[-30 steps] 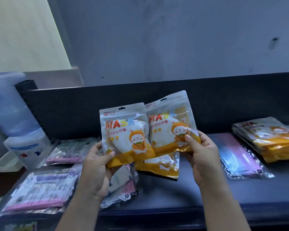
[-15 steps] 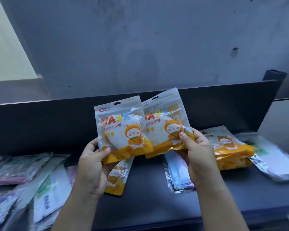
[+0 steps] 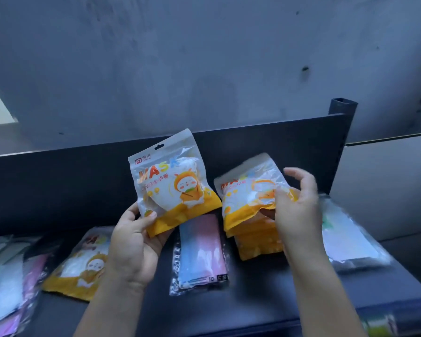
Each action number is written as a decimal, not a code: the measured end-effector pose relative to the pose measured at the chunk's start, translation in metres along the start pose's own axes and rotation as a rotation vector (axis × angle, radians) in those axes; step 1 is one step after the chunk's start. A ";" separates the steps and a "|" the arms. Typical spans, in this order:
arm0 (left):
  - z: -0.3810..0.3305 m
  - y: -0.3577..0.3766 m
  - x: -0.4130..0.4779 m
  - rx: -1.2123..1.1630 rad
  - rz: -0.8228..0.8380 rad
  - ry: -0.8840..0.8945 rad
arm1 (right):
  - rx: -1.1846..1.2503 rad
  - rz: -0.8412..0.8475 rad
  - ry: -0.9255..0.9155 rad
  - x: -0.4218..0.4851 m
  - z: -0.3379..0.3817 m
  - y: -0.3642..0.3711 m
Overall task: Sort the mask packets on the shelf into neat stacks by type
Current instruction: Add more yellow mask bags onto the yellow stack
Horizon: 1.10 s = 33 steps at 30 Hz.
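My left hand (image 3: 131, 249) holds one orange-and-white mask packet (image 3: 173, 181) upright by its lower left corner, above the dark shelf (image 3: 229, 310). My right hand (image 3: 299, 215) has its thumb on a second orange packet (image 3: 246, 190), which is blurred and lies tilted on top of the orange stack (image 3: 258, 242) at the right. The index finger is lifted off it. Between the two hands, flat on the shelf, lies a pink-and-blue mask packet (image 3: 202, 249). Another orange packet (image 3: 78, 266) lies loose to the left of my left wrist.
Clear packets of white masks (image 3: 345, 237) lie right of the orange stack. A mixed pile of pink and white packets (image 3: 7, 283) fills the far left. The shelf's dark back panel (image 3: 58, 186) and a corner post (image 3: 340, 113) stand behind, against a grey wall.
My right hand has carried its orange packet away from the other one, rightwards and down onto the orange stack. The view has swung right. My left hand still holds its packet up.
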<state>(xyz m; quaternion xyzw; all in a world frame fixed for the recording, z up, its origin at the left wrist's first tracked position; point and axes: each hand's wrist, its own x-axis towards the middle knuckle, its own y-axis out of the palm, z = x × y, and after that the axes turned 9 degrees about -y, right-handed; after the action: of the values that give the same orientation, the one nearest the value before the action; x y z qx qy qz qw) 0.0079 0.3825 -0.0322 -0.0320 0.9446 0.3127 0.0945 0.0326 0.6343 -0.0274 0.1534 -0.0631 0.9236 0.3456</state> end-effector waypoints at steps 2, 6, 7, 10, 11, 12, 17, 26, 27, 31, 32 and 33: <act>0.014 0.010 0.000 0.000 -0.007 -0.012 | -0.017 0.022 0.072 0.014 -0.007 -0.011; 0.032 0.026 -0.001 -0.018 -0.017 -0.029 | -0.134 0.059 0.124 0.033 -0.013 -0.032; 0.035 0.029 -0.002 -0.028 -0.019 -0.031 | -0.186 0.063 0.129 0.036 -0.015 -0.036; 0.043 0.039 -0.004 -0.034 -0.021 -0.034 | -0.319 0.103 0.120 0.039 -0.024 -0.045; 0.046 0.042 -0.005 -0.038 -0.018 -0.035 | -0.351 0.120 0.102 0.040 -0.026 -0.044; 0.048 0.044 -0.005 -0.040 -0.016 -0.035 | -0.384 0.143 0.096 0.041 -0.027 -0.044; 0.060 0.048 -0.002 -0.013 -0.026 -0.047 | -0.497 0.251 0.108 0.042 -0.035 -0.041; 0.083 0.048 -0.005 0.017 0.007 -0.101 | -0.401 0.413 0.199 0.051 -0.048 -0.041; 0.085 0.049 -0.006 0.023 0.016 -0.108 | -0.399 0.410 0.201 0.050 -0.049 -0.039; 0.092 0.057 -0.004 0.048 0.009 -0.094 | -0.421 0.281 0.110 0.047 -0.050 -0.035; 0.093 0.061 -0.004 0.069 0.020 -0.079 | -0.435 0.248 0.067 0.046 -0.048 -0.034; 0.095 0.066 -0.005 0.091 0.037 -0.060 | -0.426 0.233 0.037 0.045 -0.044 -0.034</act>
<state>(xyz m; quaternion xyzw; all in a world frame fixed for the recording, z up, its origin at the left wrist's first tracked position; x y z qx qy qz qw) 0.0198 0.4916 -0.0676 -0.0007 0.9550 0.2720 0.1184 0.0122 0.6970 -0.0540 0.0520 -0.2675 0.9257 0.2624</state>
